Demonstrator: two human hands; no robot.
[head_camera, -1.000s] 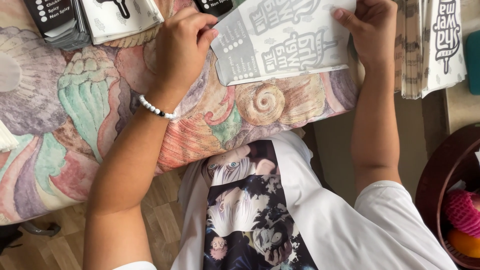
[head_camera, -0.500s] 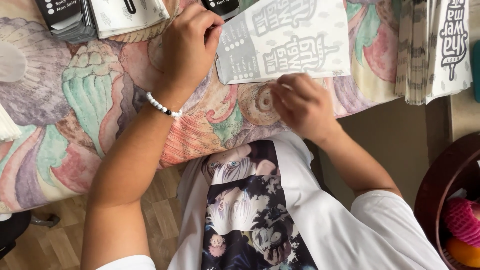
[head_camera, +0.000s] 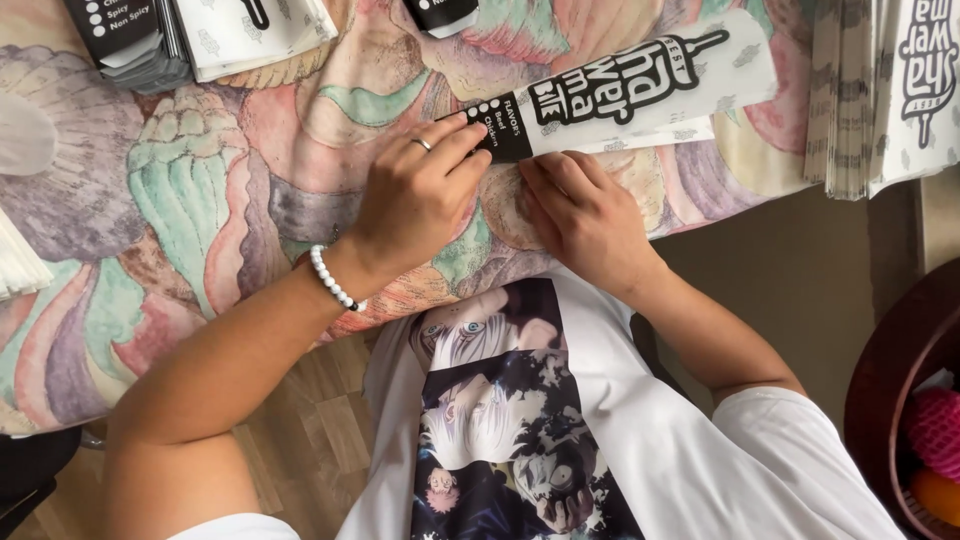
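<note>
A white paper wrapper (head_camera: 640, 90) with black print lies folded into a long narrow strip on the patterned tablecloth (head_camera: 200, 200). My left hand (head_camera: 420, 195), with a ring and a white bead bracelet, presses its fingertips on the strip's black near end. My right hand (head_camera: 585, 220) rests just beside it, fingers curled along the strip's lower edge.
Stacks of the same printed wrappers lie at the top left (head_camera: 190, 35) and the far right (head_camera: 890, 90). A dark round bowl (head_camera: 880, 400) with pink and orange things stands at the lower right. Wooden floor shows below the table edge.
The flat open sheet has been folded over into a narrow strip. My right hand came down from the sheet's far corner to its near edge, beside my left hand.
</note>
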